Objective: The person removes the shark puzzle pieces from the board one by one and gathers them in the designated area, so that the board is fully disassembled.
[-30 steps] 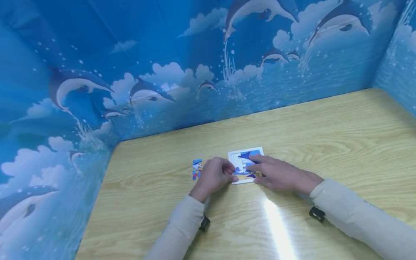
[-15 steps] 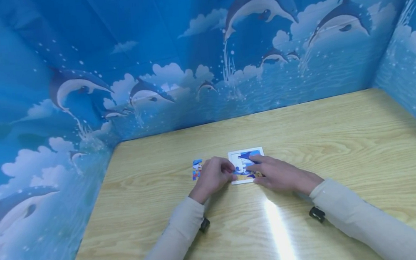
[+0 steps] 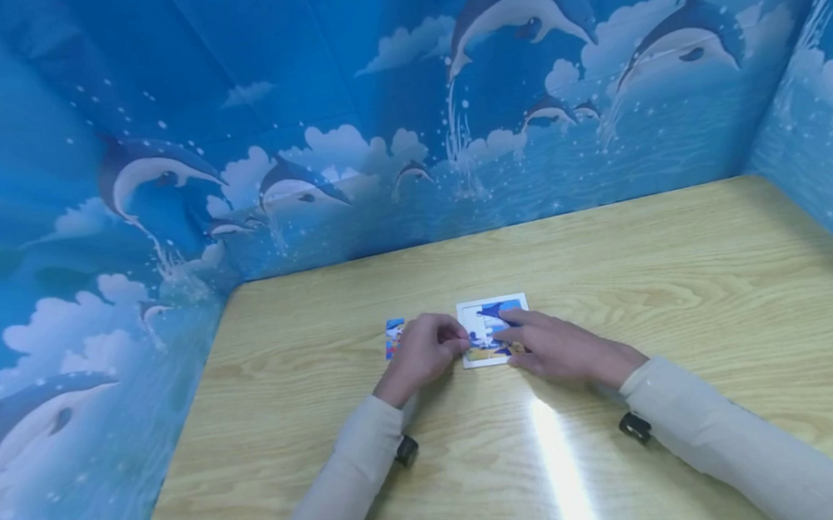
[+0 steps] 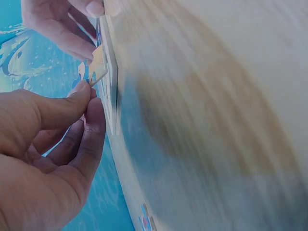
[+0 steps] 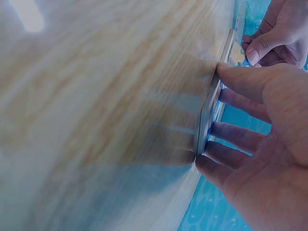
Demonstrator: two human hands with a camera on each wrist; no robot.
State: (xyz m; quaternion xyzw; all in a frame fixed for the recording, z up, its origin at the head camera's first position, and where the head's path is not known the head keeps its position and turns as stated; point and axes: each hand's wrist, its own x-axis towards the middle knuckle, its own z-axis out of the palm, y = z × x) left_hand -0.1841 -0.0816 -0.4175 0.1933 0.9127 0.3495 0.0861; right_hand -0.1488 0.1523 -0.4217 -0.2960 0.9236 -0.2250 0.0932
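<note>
In the head view a small jigsaw puzzle in a white frame (image 3: 475,364) lies on the table, part filled with blue, white and yellow pieces. At its left edge my left hand (image 3: 425,349) pinches a thin puzzle piece (image 4: 96,61) between thumb and fingertips. That piece stands tilted against the frame's surface in the left wrist view, mostly yellow with some blue. My right hand (image 3: 564,346) rests on the puzzle's right side. In the right wrist view its thumb (image 5: 240,77) touches the near edge, and the other fingers stretch, fairly straight, over the frame and its right edge.
More colourful puzzle pieces (image 3: 394,335) lie on the wooden table (image 3: 313,437), left of the frame and partly behind the left hand. Dolphin-print blue sheets (image 3: 344,133) stand along the back and sides of the table.
My left thumb and fingertips have shifted slightly up and left at the frame's edge, uncovering more of its lower left corner. The right hand and the frame have stayed still.
</note>
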